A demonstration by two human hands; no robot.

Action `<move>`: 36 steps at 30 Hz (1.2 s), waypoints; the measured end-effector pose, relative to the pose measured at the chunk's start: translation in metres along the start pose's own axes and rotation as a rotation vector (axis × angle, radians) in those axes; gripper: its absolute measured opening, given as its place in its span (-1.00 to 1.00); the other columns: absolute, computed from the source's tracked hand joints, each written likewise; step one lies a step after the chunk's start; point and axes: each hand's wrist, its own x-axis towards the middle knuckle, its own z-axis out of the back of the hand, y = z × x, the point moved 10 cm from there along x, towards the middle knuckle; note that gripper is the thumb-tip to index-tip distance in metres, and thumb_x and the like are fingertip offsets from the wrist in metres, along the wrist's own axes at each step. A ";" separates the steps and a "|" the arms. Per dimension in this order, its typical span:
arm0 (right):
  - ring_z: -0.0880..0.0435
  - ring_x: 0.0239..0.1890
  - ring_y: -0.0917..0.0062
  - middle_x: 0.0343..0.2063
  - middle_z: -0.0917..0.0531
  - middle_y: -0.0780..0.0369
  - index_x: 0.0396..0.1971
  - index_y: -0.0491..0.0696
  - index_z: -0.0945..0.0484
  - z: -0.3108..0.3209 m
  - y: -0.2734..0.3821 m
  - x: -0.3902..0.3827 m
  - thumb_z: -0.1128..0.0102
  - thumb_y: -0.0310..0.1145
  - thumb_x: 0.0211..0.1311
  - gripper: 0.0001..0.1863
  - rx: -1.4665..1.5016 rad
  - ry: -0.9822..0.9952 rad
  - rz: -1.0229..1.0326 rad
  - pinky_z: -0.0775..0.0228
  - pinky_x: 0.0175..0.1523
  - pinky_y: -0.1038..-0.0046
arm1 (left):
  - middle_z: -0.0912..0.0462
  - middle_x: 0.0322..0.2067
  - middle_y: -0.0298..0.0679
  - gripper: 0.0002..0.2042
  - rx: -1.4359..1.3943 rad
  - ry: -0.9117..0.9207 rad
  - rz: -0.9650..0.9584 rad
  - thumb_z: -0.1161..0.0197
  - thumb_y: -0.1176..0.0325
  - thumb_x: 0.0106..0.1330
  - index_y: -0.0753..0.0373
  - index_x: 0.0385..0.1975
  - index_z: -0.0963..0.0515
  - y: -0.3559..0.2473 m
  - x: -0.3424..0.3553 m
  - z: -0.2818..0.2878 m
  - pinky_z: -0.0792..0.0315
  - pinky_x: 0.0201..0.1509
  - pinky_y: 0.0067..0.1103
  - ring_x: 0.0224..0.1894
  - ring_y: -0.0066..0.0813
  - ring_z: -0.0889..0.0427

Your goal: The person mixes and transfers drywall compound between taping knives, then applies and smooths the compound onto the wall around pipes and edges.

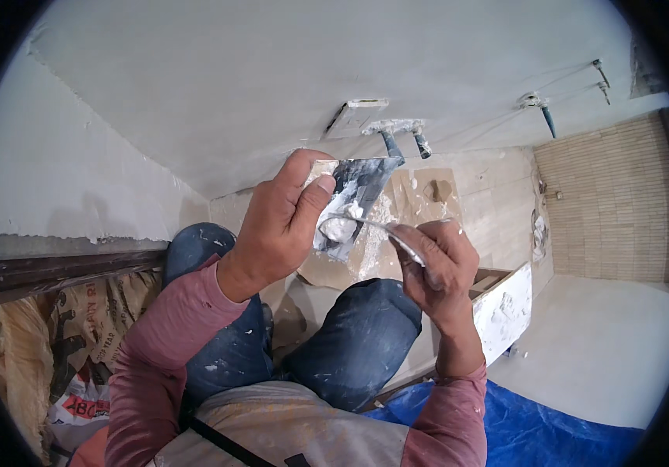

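white paste (340, 230) sits toward the lower edge of a flat grey plate (367, 173), a spoon (373, 224) touching it. the left hand (281, 214) grips the plate's left edge, thumb on top; the right hand (441, 268) pinches the spoon's handle. beyond are a brown sheet (408, 198), a white-smeared board (503, 313) and blue sheeting (560, 430).

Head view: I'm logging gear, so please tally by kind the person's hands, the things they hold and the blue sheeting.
Hands: 2 (left hand, right hand)
Dark plate, in the left hand: 1
Spoon, in the right hand: 1
Blue sheeting, at lower right: 1
Total: 5
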 end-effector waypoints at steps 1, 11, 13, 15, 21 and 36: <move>-0.53 -0.48 0.40 -0.45 -0.57 0.26 -0.10 -0.02 -0.70 0.004 -0.005 -0.001 -0.28 -0.60 -0.39 -0.38 0.000 -0.048 -0.018 -0.33 -0.45 0.38 | -0.40 -0.65 -0.24 -0.86 0.035 0.001 -0.014 -0.03 0.45 0.48 0.33 -0.07 -0.41 -0.004 0.000 -0.001 -0.20 -0.49 -0.56 -0.56 -0.65 -0.29; -0.59 -0.27 0.51 -0.27 -0.61 0.19 -0.05 -0.09 -0.56 0.023 -0.090 -0.051 -0.33 -0.47 0.19 -0.69 0.566 -0.451 -0.437 -0.42 -0.14 0.49 | -0.56 -0.40 -0.35 -0.85 -0.255 0.011 0.212 -0.02 0.43 0.49 0.33 -0.07 -0.45 0.034 0.004 -0.003 -0.34 -0.30 -0.66 -0.37 -0.73 -0.43; -0.61 -0.07 0.44 -0.11 -0.60 0.17 0.14 -0.12 -0.41 -0.023 -0.107 -0.059 -0.21 -0.36 0.34 -0.58 1.170 -0.437 -0.735 -0.43 0.09 0.41 | -0.58 -0.25 -0.40 -0.86 -0.610 0.033 0.389 -0.01 0.42 0.50 0.30 -0.08 -0.46 0.045 0.001 -0.016 -0.41 -0.17 -0.69 -0.24 -0.74 -0.50; -0.60 0.04 0.49 -0.01 -0.61 0.22 0.21 -0.15 -0.34 -0.068 -0.102 -0.049 -0.16 -0.28 0.39 -0.52 1.552 -0.309 -0.826 -0.43 0.18 0.38 | -0.59 -0.25 -0.39 -0.85 -0.710 0.053 0.441 -0.01 0.41 0.50 0.29 -0.07 -0.46 0.048 -0.008 -0.029 -0.45 -0.14 -0.67 -0.21 -0.72 -0.53; -0.64 -0.10 0.59 -0.11 -0.66 0.25 0.09 -0.17 -0.46 -0.112 -0.105 -0.051 -0.23 -0.34 0.36 -0.62 1.646 -0.079 -0.872 -0.48 0.05 0.49 | -0.62 -0.17 -0.28 -0.80 -0.926 0.040 0.455 0.00 0.39 0.49 0.29 0.00 -0.43 0.042 -0.006 -0.032 -0.54 -0.04 -0.60 -0.15 -0.61 -0.63; -0.40 -0.41 0.67 -0.43 -0.52 0.29 -0.13 -0.21 -0.52 -0.008 -0.034 -0.033 -0.21 -0.32 0.35 -0.73 0.506 -0.530 -0.488 -0.25 -0.31 0.61 | -0.56 -0.20 -0.32 -0.78 -0.435 -0.338 0.123 0.05 0.33 0.53 0.32 -0.01 -0.41 0.031 -0.020 0.011 -0.42 -0.07 -0.63 -0.19 -0.64 -0.50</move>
